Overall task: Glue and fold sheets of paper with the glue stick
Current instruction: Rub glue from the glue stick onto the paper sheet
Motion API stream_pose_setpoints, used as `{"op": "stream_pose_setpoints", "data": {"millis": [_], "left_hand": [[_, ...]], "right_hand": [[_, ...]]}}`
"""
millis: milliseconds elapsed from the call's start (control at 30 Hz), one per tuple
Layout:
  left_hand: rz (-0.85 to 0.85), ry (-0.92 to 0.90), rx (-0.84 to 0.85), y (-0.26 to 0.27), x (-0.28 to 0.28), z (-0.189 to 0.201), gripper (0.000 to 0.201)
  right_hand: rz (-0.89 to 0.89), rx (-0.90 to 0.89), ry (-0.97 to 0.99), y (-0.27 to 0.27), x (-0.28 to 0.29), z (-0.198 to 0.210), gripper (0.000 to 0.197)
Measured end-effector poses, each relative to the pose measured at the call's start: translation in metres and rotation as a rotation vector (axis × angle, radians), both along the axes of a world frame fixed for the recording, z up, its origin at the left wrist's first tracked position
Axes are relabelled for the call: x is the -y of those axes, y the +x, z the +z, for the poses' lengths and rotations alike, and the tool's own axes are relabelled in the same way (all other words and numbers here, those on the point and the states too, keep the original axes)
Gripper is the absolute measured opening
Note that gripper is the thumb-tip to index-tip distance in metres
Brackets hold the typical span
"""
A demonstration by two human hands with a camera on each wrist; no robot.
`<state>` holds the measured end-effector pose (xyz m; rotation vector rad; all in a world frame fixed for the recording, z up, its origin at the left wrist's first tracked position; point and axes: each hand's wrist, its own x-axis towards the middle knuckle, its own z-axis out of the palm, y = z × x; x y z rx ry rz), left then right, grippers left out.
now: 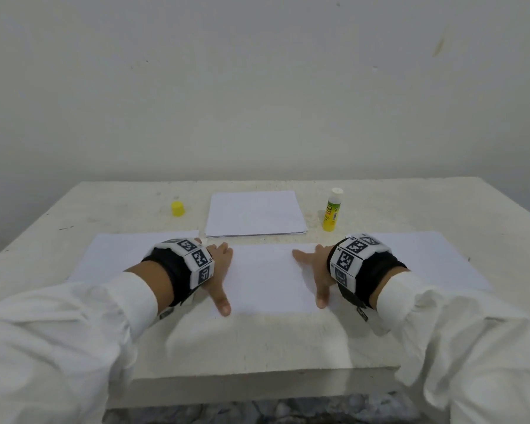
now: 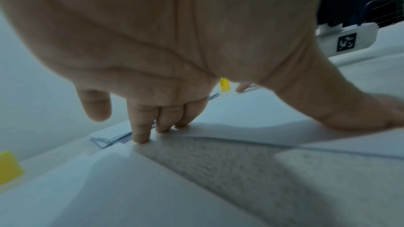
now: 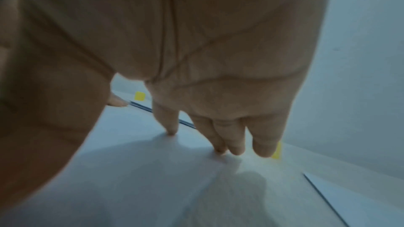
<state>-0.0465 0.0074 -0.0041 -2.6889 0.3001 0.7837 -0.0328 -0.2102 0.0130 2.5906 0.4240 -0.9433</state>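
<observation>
Left hand [image 1: 218, 267]: fingers [image 2: 142, 130] straight and spread, tips pressed down on the far edge of the folded sheet [image 1: 266, 280], thumb splayed toward the near edge; nothing gripped. Little finger lifted clear in the left wrist view

Right hand [image 1: 314, 267]: same posture, fingers [image 3: 220, 142] extended, tips pressing the sheet, thumb stretched back along it; nothing gripped

Folded sheet lies flat at centre of the desk [image 1: 257, 344], between the two hands. To either side of it, paper [image 1: 117, 252] lies flat on the desk under the wrists, left and right; whether these belong to the same sheet cannot be told

Just beyond the hands: a stack of white sheets [image 1: 254, 214], square to the desk edge

Glue stick [image 1: 332, 211] stands upright, uncapped, right of the stack, white tip up, yellow body. Its yellow cap [image 1: 177, 208] sits well apart, left of the stack

Both wrists carry black bands with white marker blocks [image 1: 196, 258]; white sleeves [image 1: 74, 325] behind
</observation>
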Motion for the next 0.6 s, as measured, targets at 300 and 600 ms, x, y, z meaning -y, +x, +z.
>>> {"op": "stream_pose_setpoints", "data": {"millis": [300,600], "left_hand": [[0.002,0.002,0.06,-0.001,-0.009,-0.009,0.136],[0.015,-0.013,0.034,0.0,-0.013,-0.009,0.139]], "right_hand": [[0.35,0.025,0.147,-0.032,-0.102,-0.017,0.083],[0.098,0.014,0.064,0.002,-0.014,-0.007,0.127]]}}
